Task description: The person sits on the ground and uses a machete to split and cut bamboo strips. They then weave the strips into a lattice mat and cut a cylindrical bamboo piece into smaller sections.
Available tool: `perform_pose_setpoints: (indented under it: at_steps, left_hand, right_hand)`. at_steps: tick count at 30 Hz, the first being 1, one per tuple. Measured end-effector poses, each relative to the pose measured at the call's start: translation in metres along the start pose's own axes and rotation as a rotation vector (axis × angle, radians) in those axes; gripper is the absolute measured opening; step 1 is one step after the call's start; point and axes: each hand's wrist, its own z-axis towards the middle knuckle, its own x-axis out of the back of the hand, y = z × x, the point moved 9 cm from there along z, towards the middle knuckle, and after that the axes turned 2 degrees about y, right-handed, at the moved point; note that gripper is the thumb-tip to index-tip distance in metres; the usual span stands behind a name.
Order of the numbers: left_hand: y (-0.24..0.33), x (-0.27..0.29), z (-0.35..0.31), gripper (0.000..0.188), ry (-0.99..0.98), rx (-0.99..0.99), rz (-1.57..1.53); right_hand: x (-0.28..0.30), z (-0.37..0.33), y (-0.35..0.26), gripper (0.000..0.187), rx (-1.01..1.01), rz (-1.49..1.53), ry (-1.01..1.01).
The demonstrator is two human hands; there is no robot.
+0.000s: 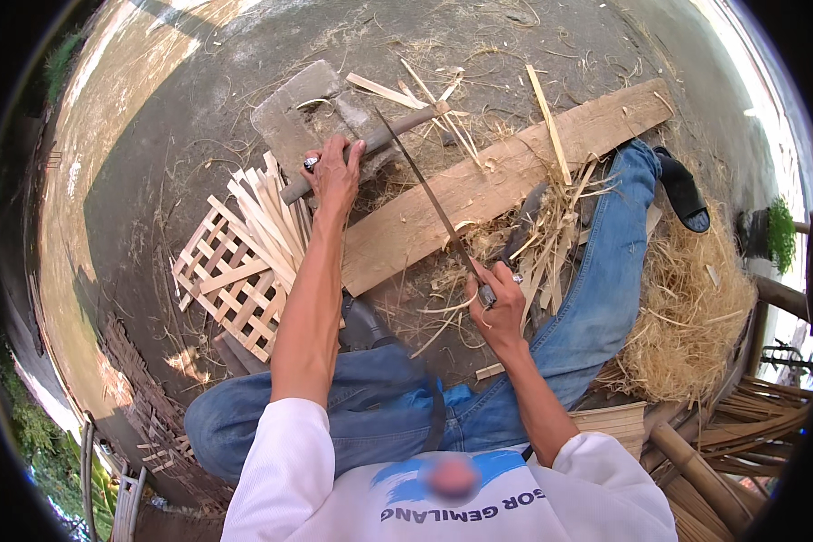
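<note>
My right hand (499, 305) is closed around the handle of a long, narrow-bladed knife (427, 191). Its blade slants up and to the left across a wooden plank (506, 185), and the tip comes close to a dark stick-like tool (377, 140). That tool is thicker at its left part and thins toward a pale right end; its exact kind is unclear. Bent over its thicker part are the fingers of my left hand (336, 172), gripping it. Beneath that hand lies a worn flat grey slab (303, 95).
A woven lattice of pale strips (230, 271) and a fan of loose strips (266, 208) lie left of my forearm. More strips (551, 239) rest by my outstretched leg (596, 262). A heap of fine shavings (691, 316) and bamboo poles (700, 470) are at the right.
</note>
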Motion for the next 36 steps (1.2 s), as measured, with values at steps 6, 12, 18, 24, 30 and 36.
perform_pose_setpoints:
  at_steps: [6,12,18,24,30,36]
  left_hand:
    - [0.015,-0.005,0.006,0.037,-0.06,-0.022,0.018]
    - [0.0,-0.004,-0.002,0.044,-0.028,0.029,-0.086]
    - [-0.006,-0.008,0.005,0.057,-0.111,-0.092,-0.039]
    - [0.012,0.017,0.008,0.048,-0.203,0.043,-0.28]
    - [0.05,0.028,-0.029,0.037,-0.205,0.353,-1.061]
    - [0.077,-0.035,-0.105,0.033,-0.388,0.648,-1.238]
  right_hand:
    - [-0.076,0.152,-0.032,0.029,0.038,-0.047,0.092]
    - [-0.005,0.089,-0.029,0.028,0.026,0.11,0.177]
    - [0.063,0.004,0.02,0.023,-0.114,0.018,0.348]
    - [0.095,-0.045,0.04,0.022,-0.205,0.116,0.521]
    - [0.096,-0.037,0.047,0.026,-0.293,0.258,0.666]
    - [0.05,-0.041,0.074,0.05,-0.286,-0.12,0.381]
